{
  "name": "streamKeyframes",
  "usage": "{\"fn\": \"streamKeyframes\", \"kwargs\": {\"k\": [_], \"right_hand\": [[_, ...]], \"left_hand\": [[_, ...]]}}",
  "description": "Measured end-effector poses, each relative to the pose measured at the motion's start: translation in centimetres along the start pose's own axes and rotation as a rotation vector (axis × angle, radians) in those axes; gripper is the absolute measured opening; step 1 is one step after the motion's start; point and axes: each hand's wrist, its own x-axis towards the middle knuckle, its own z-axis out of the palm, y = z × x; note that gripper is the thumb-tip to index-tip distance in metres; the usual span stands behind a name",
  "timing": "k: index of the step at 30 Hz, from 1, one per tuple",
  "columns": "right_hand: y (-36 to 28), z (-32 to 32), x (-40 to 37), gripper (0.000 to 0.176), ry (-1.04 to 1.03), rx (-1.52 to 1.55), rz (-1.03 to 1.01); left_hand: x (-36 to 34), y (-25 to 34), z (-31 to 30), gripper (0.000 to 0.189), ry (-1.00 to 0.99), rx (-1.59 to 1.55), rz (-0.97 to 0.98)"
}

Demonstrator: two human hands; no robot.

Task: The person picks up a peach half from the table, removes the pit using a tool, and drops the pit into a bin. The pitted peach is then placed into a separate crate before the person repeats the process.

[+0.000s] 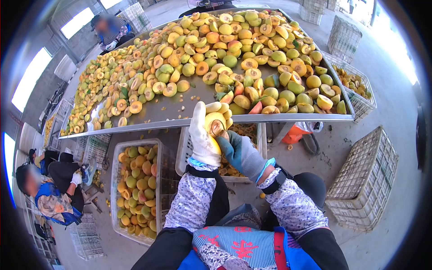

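My left hand (pixel 202 135), in a white glove, grips a halved yellow peach (pixel 215 123) with its cut face and pit showing. My right hand (pixel 240 153), in a blue-grey glove, is pressed against the peach from below right, its fingers at the pit; whether it holds a tool is hidden. Both hands are just below the front edge of a long metal table (pixel 180 117) heaped with whole and halved peaches (pixel 234 49). A white crate (pixel 263 144) holding cut pieces sits directly under my hands.
A crate of whole peaches (pixel 137 189) stands at my lower left. Empty plastic crates (pixel 364 180) lie at the right, another with fruit (pixel 355 87) beside the table. One person sits at the left (pixel 49 189), another works at the far end (pixel 110 31).
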Motion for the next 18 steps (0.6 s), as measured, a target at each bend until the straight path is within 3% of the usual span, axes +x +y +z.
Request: {"fn": "streamKeyframes", "kwargs": {"k": [2,8,11,14,18], "right_hand": [[-0.7,-0.7,-0.2,0.037,-0.078,-0.132,0.108],[1.5,1.0,-0.7,0.038,-0.088,0.147,0.114],[0.9,1.0,-0.9,0.044,-0.093,0.115,0.112],[-1.4,0.7,-1.1,0.048,-0.170,0.248,0.362],[-2.0,0.3,-1.2,0.052,-0.189,0.226,0.462]], "left_hand": [[0.0,0.2,-0.3,0.045,0.006,0.049,-0.010],[0.1,0.1,-0.2,0.047,0.012,0.192,0.075],[0.1,0.3,-0.7,0.048,-0.034,0.258,0.094],[0.1,0.7,-0.9,0.049,-0.063,0.301,0.059],[0.4,1.6,-1.0,0.050,-0.190,0.508,0.007]]}}
